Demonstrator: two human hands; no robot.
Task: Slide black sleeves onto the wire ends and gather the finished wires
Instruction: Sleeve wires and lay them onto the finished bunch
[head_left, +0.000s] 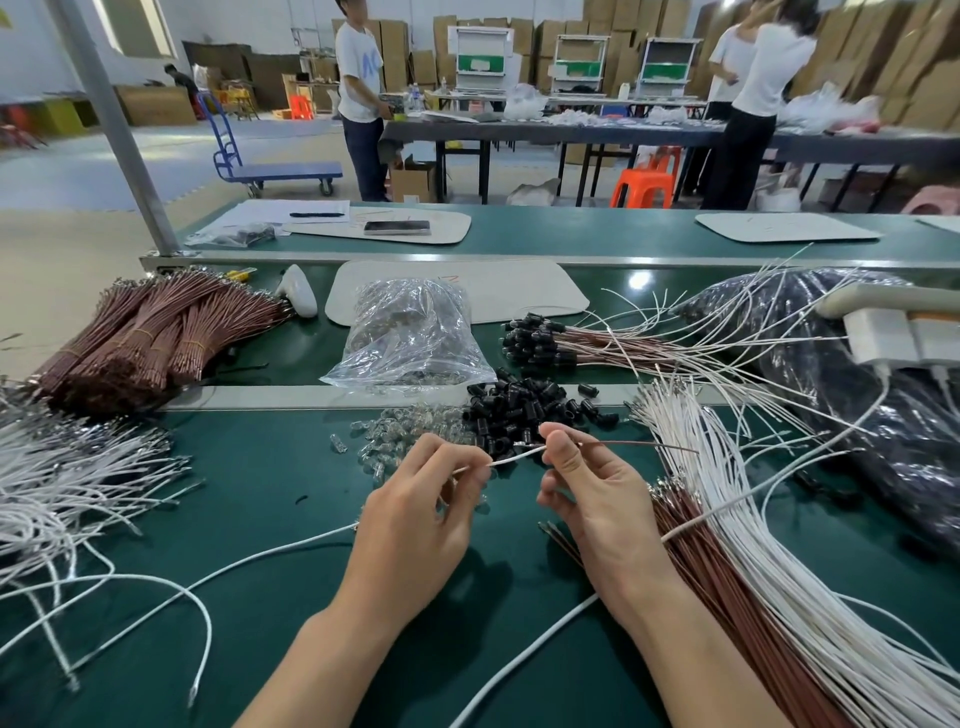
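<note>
- Loose white wires (78, 483) lie sprawled at the far left of the green bench, with banded bundles of brown wires (156, 332) behind them.
- A clear plastic bag (410, 338) sits mid-bench. In front of it is a scatter of small clear parts (400, 436).
- The left hand (415, 519) pinches the tip of a white wire (514, 456) between thumb and forefinger, the other fingers loosely curled.
- The pile of black sleeves (524, 410) lies just beyond the fingertips, between the two hands. Whether a sleeve is already on this wire cannot be told.
- The right hand (587, 499) pinches the same white wire a little further along, and a thin brown wire (639, 444) pokes out rightward from its fingertips.
- To do this step well, it seems best to keep the span between the pinches short and taut. That should stop the wire end buckling as a sleeve goes on. Feed the terminal straight into the bore, then push until it seats.
- The finished wires (545, 340), black-capped, lie gathered behind the sleeve pile with their ends to the left. A new one likely belongs there, caps aligned.
- Unsleeved white and brown stock (727, 499) fans out at the right.
</note>
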